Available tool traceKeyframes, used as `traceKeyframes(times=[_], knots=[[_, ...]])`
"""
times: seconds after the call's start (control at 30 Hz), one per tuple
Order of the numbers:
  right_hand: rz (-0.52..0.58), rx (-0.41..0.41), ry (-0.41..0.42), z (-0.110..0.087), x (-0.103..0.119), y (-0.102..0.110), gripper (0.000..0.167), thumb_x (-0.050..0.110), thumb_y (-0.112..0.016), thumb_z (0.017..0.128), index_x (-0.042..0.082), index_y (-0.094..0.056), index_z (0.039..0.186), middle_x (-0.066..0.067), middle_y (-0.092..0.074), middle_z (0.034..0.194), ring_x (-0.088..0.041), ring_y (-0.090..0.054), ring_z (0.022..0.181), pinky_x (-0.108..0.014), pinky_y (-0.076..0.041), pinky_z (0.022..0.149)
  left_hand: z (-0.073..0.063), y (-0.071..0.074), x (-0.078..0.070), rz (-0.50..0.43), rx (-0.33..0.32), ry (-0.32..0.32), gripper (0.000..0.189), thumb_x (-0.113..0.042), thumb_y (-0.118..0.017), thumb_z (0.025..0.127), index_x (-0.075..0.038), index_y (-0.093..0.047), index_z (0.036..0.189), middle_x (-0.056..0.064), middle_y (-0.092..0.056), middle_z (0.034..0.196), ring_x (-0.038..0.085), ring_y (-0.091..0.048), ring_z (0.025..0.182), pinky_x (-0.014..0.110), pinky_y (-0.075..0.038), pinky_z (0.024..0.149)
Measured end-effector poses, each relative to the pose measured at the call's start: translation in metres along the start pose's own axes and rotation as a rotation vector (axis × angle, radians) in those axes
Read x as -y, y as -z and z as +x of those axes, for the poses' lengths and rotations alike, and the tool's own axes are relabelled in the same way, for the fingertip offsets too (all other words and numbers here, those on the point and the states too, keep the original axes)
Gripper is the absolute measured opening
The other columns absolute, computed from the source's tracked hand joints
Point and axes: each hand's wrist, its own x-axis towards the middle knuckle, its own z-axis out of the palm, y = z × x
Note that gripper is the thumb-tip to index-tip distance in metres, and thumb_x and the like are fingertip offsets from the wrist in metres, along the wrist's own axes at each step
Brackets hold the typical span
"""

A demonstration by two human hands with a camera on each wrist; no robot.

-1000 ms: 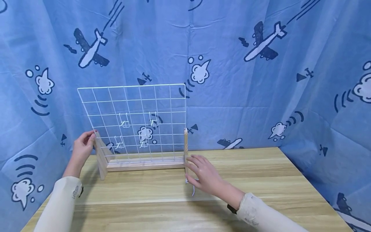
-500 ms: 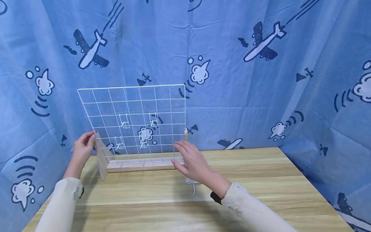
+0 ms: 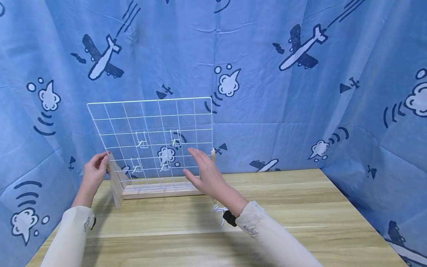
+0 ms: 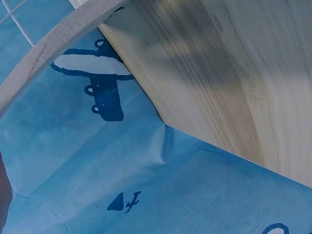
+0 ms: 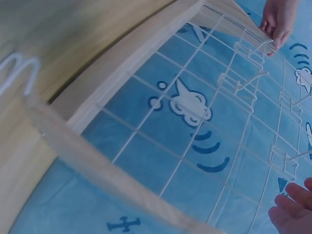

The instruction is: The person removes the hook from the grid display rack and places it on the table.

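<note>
Four white wire hooks (image 3: 175, 142) hang on a white wire grid (image 3: 162, 131), which stands tilted in a wooden base (image 3: 160, 192) on the table (image 3: 287, 207). The person's left hand (image 3: 94, 170) pinches the upper end of the left side panel (image 3: 115, 181); the right hand (image 3: 208, 174) holds nothing, fingers extended and thumb wide apart, before the grid's right part. A fifth hook (image 3: 220, 209) lies near the right wrist, before a blue curtain (image 3: 253, 111) backdrop
</note>
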Motion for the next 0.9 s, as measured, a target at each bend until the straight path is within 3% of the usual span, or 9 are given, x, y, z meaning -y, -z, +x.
traceKeyframes(times=[0.27,0.33,0.4,0.43,0.53,0.67,0.77,0.83,0.9], knots=[[0.099,-0.031,-0.099,0.018,0.01,-0.014,0.055,0.02,-0.06,0.096,-0.002,-0.04,0.142,-0.018,-0.045,0.144,-0.03,-0.04,0.134,-0.04,-0.033,0.112,0.014,0.001,0.03,-0.055,0.012,0.027,0.044,-0.033,-0.05,0.1,-0.012,-0.05,0.139,0.012,-0.05,0.141,0.027,-0.045,0.13,0.036,-0.039,0.108],[0.118,-0.045,-0.125,0.021,0.013,-0.019,0.053,0.02,-0.058,0.097,-0.002,-0.04,0.142,-0.018,-0.044,0.144,-0.03,-0.04,0.134,-0.04,-0.033,0.112,0.021,0.0,0.047,-0.069,-0.015,0.035,0.042,-0.034,-0.05,0.1,-0.016,-0.051,0.138,0.006,-0.052,0.14,0.02,-0.047,0.128,0.022,-0.041,0.104],[0.131,-0.061,-0.148,0.024,0.015,-0.023,0.051,0.02,-0.056,0.098,-0.001,-0.04,0.142,-0.017,-0.044,0.145,-0.03,-0.039,0.135,-0.039,-0.033,0.112,0.026,-0.001,0.058,0.004,-0.017,0.04,0.045,-0.04,-0.044,0.101,-0.019,-0.048,0.141,0.005,-0.05,0.142,0.02,-0.045,0.129,0.021,-0.04,0.105],[0.14,-0.072,-0.157,0.026,0.016,-0.025,0.051,0.019,-0.056,0.098,-0.001,-0.041,0.142,-0.018,-0.043,0.145,-0.03,-0.039,0.135,-0.04,-0.034,0.112,0.027,0.0,0.061,-0.026,-0.009,0.036,0.043,-0.037,-0.042,0.102,-0.017,-0.049,0.14,0.005,-0.05,0.142,0.02,-0.046,0.129,0.02,-0.039,0.105],[0.16,-0.104,-0.178,0.03,0.019,-0.031,0.049,0.019,-0.055,0.099,-0.001,-0.041,0.142,-0.019,-0.042,0.146,-0.03,-0.039,0.135,-0.04,-0.035,0.111,0.033,-0.001,0.078,0.026,-0.024,0.02,0.047,-0.048,-0.038,0.1,-0.026,-0.048,0.14,-0.004,-0.052,0.139,0.008,-0.048,0.123,0.007,-0.04,0.095],[0.187,-0.144,-0.194,0.037,0.023,-0.037,0.047,0.018,-0.054,0.099,-0.003,-0.044,0.14,-0.021,-0.041,0.146,-0.031,-0.039,0.135,-0.039,-0.034,0.111,0.011,-0.002,0.025,0.097,0.0,0.045,0.052,-0.047,-0.036,0.101,-0.019,-0.044,0.144,0.005,-0.048,0.143,0.018,-0.046,0.127,0.02,-0.04,0.104],[0.194,-0.168,-0.201,0.041,0.027,-0.04,0.045,0.018,-0.053,0.1,-0.005,-0.045,0.138,-0.022,-0.041,0.146,-0.032,-0.039,0.134,-0.038,-0.034,0.111,-0.012,-0.002,-0.031,0.111,0.018,0.066,0.052,-0.036,-0.033,0.104,-0.003,-0.04,0.144,0.021,-0.043,0.144,0.037,-0.041,0.13,0.045,-0.036,0.109],[0.196,-0.182,-0.21,0.044,0.028,-0.043,0.044,0.019,-0.052,0.101,-0.005,-0.045,0.138,-0.022,-0.041,0.145,-0.032,-0.04,0.134,-0.037,-0.034,0.111,-0.014,-0.002,-0.033,0.118,0.013,0.051,0.052,-0.036,-0.033,0.104,-0.003,-0.041,0.143,0.021,-0.045,0.143,0.035,-0.043,0.129,0.041,-0.038,0.109],[0.199,-0.194,-0.218,0.045,0.03,-0.046,0.044,0.019,-0.05,0.101,-0.005,-0.045,0.138,-0.023,-0.041,0.146,-0.031,-0.04,0.134,-0.036,-0.034,0.11,-0.019,-0.003,-0.046,0.12,0.016,0.049,0.05,-0.031,-0.033,0.105,0.002,-0.04,0.142,0.024,-0.044,0.142,0.039,-0.042,0.128,0.045,-0.038,0.108]])
